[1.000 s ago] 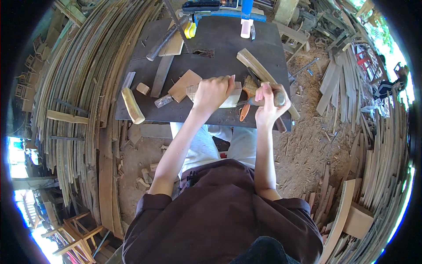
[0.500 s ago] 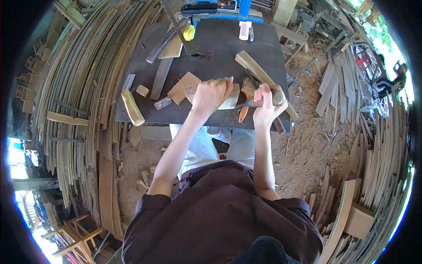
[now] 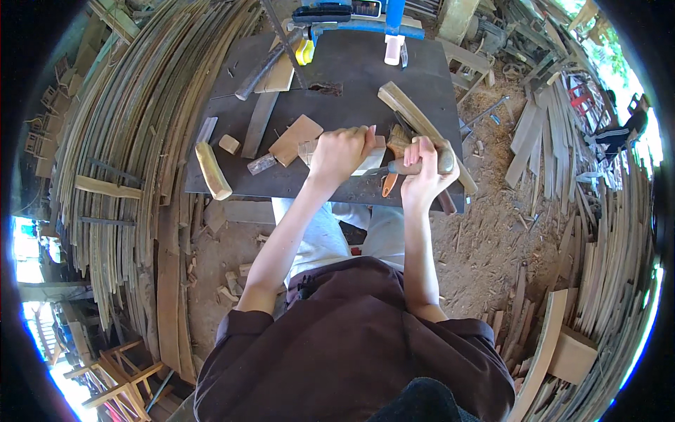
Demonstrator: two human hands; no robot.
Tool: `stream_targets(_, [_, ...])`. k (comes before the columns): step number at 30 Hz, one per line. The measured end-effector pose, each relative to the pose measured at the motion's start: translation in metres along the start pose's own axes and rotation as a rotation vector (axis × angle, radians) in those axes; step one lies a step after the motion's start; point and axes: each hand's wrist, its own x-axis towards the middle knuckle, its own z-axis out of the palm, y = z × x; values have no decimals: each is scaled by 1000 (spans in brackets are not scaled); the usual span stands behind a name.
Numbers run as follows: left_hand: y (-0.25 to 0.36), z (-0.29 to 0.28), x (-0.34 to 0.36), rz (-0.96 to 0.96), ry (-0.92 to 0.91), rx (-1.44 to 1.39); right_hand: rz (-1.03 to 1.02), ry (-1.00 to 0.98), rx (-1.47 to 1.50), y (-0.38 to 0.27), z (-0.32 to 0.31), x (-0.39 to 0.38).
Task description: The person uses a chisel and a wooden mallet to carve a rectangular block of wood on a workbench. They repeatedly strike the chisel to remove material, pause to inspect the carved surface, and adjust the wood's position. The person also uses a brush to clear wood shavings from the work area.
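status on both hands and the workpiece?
Left hand shut on pale wood block, pinned to dark table. Right hand shut on wooden-handled tool. Loose offcuts nearby.

Colours at the table

The table (image 3: 351, 77) top is dark grey-brown. The wood block (image 3: 371, 160) under the left hand (image 3: 339, 151) is pale cream; the square board (image 3: 295, 139) is light tan; the short log (image 3: 212, 171) is pale yellow. The tool handle (image 3: 415, 167) in the right hand (image 3: 425, 172) is grey-beige, beside an orange handle (image 3: 389, 184). The clamp frame (image 3: 365, 27) is blue, with a yellow piece (image 3: 304, 50). The shirt (image 3: 351, 352) is dark maroon; the trousers (image 3: 323, 235) are white. The sawdust floor (image 3: 492, 239) is reddish brown.
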Motion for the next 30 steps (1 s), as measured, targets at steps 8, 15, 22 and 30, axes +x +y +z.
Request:
stream_targets(8, [0, 0, -1, -1, 10, -1, -136, -3, -253, -16, 2, 0])
stream_targets(15, [0, 0, -2, -8, 7, -17, -101, -32, -91, -14, -5, 5])
stream_targets(22, [0, 0, -2, -23, -32, -16, -63, 13, -222, 2, -7, 3])
stream_targets(30, [0, 0, -1, -11, -11, -20, -66, 12, -104, 2, -12, 7])
